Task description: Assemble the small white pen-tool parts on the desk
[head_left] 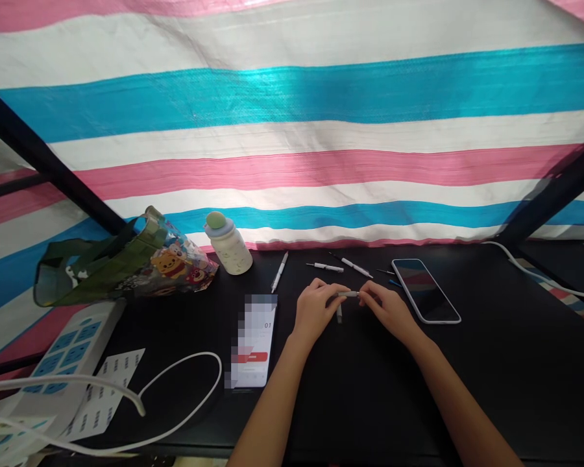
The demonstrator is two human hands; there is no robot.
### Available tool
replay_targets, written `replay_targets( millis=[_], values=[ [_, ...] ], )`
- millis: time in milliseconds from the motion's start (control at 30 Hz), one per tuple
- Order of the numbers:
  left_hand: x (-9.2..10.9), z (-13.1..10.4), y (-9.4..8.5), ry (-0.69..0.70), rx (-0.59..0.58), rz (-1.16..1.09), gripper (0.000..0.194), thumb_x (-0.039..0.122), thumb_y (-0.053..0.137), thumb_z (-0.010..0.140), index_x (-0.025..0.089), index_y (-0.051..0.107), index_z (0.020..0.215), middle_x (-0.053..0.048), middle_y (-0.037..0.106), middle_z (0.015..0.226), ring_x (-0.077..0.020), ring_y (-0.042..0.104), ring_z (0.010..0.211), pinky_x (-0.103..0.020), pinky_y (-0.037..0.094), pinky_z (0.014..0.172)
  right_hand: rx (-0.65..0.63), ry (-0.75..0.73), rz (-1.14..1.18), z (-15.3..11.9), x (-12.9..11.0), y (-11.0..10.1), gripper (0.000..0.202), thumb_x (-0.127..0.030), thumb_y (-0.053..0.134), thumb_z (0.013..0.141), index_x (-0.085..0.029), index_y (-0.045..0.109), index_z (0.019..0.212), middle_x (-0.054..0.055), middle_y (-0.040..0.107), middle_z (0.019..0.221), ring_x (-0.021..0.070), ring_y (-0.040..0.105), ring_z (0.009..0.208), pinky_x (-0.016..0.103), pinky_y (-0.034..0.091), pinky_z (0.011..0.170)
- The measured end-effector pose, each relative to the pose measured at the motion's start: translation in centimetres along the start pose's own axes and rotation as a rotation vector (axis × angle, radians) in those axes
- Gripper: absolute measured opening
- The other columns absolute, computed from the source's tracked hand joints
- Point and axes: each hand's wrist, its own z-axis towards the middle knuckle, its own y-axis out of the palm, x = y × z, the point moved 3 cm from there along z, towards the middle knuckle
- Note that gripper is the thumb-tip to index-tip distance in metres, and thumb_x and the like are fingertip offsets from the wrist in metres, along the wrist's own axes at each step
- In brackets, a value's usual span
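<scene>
A small white pen part is held level between my two hands, above the black table. My left hand pinches its left end, and my right hand closes its fingertips on its right end. Below it, a short grey-white piece lies on the table. Behind my hands lie a white pen, a white pen piece with a thin tip and another white pen piece. Small dark and blue pieces rest near my right hand.
A lit phone lies left of my left forearm, and a dark-screened phone lies at the right. Farther left are a bottle, a green bag, a power strip, a printed sheet and a white cable.
</scene>
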Motion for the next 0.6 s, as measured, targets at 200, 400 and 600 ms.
replay_targets(
  millis=[200, 400, 600],
  values=[
    [0.06, -0.03, 0.03, -0.020, 0.020, 0.015, 0.019, 0.030, 0.055, 0.083, 0.033, 0.064, 0.101, 0.002, 0.059, 0.079, -0.0121, 0.053, 0.080, -0.021, 0.043, 0.070, 0.019, 0.013, 0.019, -0.09, -0.09, -0.06, 0.029, -0.041, 0.034, 0.089, -0.023, 0.054, 0.081, 0.001, 0.064, 0.073, 0.0164, 0.060, 0.070, 0.027, 0.042, 0.065],
    [0.09, 0.02, -0.12, -0.011, -0.001, -0.014, 0.020, 0.027, 0.055, 0.083, 0.031, 0.063, 0.101, 0.002, 0.063, 0.082, -0.0129, 0.053, 0.085, -0.022, 0.043, 0.072, -0.016, -0.005, 0.147, 0.08, 0.08, 0.24, 0.021, -0.040, 0.041, 0.086, -0.022, 0.051, 0.088, 0.001, 0.065, 0.073, 0.0176, 0.061, 0.072, 0.029, 0.045, 0.069],
    [0.15, -0.05, 0.09, 0.004, -0.013, -0.024, 0.020, 0.031, 0.055, 0.084, 0.031, 0.064, 0.101, 0.002, 0.061, 0.082, -0.0123, 0.054, 0.083, -0.022, 0.044, 0.072, -0.001, 0.046, 0.032, -0.07, 0.22, 0.16, 0.037, -0.044, 0.030, 0.090, -0.022, 0.053, 0.071, 0.002, 0.064, 0.071, 0.0184, 0.060, 0.071, 0.031, 0.044, 0.070]
  ],
)
